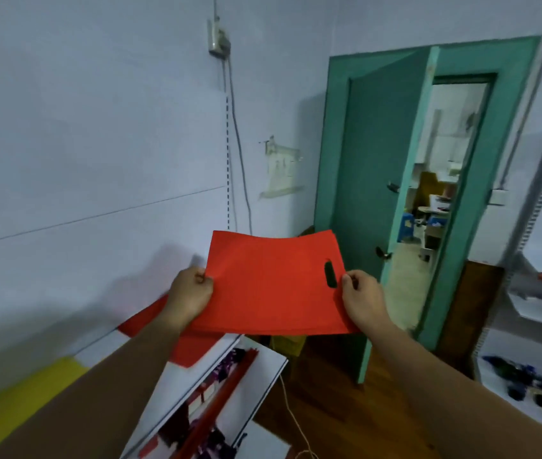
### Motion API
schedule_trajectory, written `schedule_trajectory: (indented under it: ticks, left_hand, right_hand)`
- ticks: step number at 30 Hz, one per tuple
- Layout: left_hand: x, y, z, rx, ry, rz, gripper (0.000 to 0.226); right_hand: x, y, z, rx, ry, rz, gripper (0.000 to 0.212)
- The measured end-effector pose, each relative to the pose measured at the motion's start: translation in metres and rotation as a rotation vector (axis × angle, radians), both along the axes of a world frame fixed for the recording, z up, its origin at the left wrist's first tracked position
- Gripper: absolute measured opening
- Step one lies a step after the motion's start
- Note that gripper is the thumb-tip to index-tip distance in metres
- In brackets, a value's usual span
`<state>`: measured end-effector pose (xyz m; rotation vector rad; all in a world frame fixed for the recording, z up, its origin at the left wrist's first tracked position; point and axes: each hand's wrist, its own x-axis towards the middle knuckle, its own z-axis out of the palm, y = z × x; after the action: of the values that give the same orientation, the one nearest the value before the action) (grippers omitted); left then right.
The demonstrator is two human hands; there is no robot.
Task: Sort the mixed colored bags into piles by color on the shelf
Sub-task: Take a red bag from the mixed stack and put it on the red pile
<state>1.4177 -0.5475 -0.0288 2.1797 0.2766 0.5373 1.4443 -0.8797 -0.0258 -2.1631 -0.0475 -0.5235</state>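
pale wall (97, 127) fills the left, a green door (379, 160) stands ajar on the right. white shelf (176, 379) below carries a yellow pile (14, 402) and a red pile (150, 316). above it a red bag (269, 286), perhaps several stacked, is held flat in the air; left hand (190, 296) and right hand (362, 299) pinch its opposite edges

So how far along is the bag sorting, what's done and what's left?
Done: a red pile and a yellow pile lie apart on the shelf. In hand: the left hand and right hand each pinch a side of a red bag, held in the air near the red pile. Left: setting it down there. No mixed bags are in view, so how many remain can't be told.
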Motion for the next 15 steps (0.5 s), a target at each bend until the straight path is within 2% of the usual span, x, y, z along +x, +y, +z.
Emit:
schedule_trajectory:
  ticks: [8,15]
  left_hand:
    - [0.03,0.028,-0.019,-0.008,0.095,0.326,0.021]
    - [0.002,0.051,-0.054,-0.082,0.182,0.602,0.018]
  right_hand:
    - [0.144,0.056,-0.018,-0.007,0.023,0.324,0.02]
    - [0.208,0.139,-0.052,-0.019,0.159,0.586,0.015]
